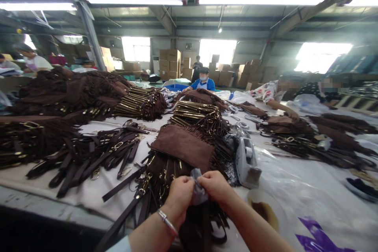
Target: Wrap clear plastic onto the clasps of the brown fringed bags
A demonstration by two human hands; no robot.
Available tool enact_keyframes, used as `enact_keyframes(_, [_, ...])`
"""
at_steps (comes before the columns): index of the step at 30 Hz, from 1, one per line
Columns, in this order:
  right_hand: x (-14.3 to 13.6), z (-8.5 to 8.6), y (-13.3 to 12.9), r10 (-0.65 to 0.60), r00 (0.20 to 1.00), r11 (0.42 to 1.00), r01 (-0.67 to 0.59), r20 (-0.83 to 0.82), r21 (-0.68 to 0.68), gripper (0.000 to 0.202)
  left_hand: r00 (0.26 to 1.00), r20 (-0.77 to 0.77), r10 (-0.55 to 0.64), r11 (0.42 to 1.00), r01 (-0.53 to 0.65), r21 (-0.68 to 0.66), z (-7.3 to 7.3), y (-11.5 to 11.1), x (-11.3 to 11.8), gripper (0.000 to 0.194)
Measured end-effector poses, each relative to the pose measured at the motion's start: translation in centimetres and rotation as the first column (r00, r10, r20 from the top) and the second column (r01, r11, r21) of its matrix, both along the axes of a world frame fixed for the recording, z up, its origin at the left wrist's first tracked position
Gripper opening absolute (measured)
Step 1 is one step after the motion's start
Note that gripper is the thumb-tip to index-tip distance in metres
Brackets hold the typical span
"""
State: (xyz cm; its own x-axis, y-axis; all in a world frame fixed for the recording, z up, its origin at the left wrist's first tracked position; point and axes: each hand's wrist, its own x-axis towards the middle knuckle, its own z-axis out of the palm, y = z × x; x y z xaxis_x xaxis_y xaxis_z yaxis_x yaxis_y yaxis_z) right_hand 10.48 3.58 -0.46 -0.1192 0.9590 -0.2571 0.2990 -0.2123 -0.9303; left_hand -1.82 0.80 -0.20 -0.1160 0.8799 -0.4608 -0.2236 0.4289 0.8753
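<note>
Between my two hands is a small crumpled piece of greyish, see-through plastic wrap (200,193). My left hand (180,195), with a silver bangle at the wrist, pinches its left side. On the other side my right hand (215,186) pinches it too, close to the left. Just beyond them lies a brown fringed suede-like pouch (181,145) on top of a stack of similar ones with gold zips and clasps. Dark brown straps (130,201) with gold clips hang down around and below my hands. What the wrap covers, if anything, I cannot make out.
A tape dispenser (248,161) stands right of the stack. Loose straps (97,153) spread to the left, before a big heap of brown fringed pieces (67,90). Clear plastic sheeting (298,181) covers the table's right. Co-workers sit around; one person's hand (292,114) touches brown pieces.
</note>
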Motion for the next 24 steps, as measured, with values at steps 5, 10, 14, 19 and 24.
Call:
enact_keyframes(5, [2.7, 1.3, -1.6, -0.014, 0.987, 0.996, 0.000, -0.161, -0.090, 0.031, 0.967, 0.233, -0.105, 0.992, 0.119, -0.045, 2.1, -0.4, -0.6, 0.019])
enact_keyframes(10, [5.4, 1.7, -3.4, 0.003, 0.998, 1.000, -0.002, -0.068, 0.016, 0.035, 0.944, 0.318, -0.086, 0.990, 0.117, -0.077, 2.3, 2.2, 0.8, 0.031])
enact_keyframes(14, [6.0, 0.5, -4.6, -0.065, 0.956, 0.974, -0.002, 0.286, 0.229, 0.032, 0.951, 0.304, -0.054, 0.994, 0.080, -0.072, 1.9, 4.1, 2.9, 0.027])
enact_keyframes(19, [5.5, -0.6, -6.2, -0.379, 0.640, 0.748, -0.213, 0.669, 0.628, 0.032, 0.955, 0.297, -0.002, 0.999, 0.016, -0.045, 2.4, 4.6, 4.1, 0.020])
enact_keyframes(24, [5.2, 0.2, -6.1, -0.273, 0.814, 0.812, -0.091, 0.513, 0.576, 0.039, 0.937, 0.348, -0.002, 0.998, 0.021, -0.051, 3.0, 4.6, 3.5, 0.016])
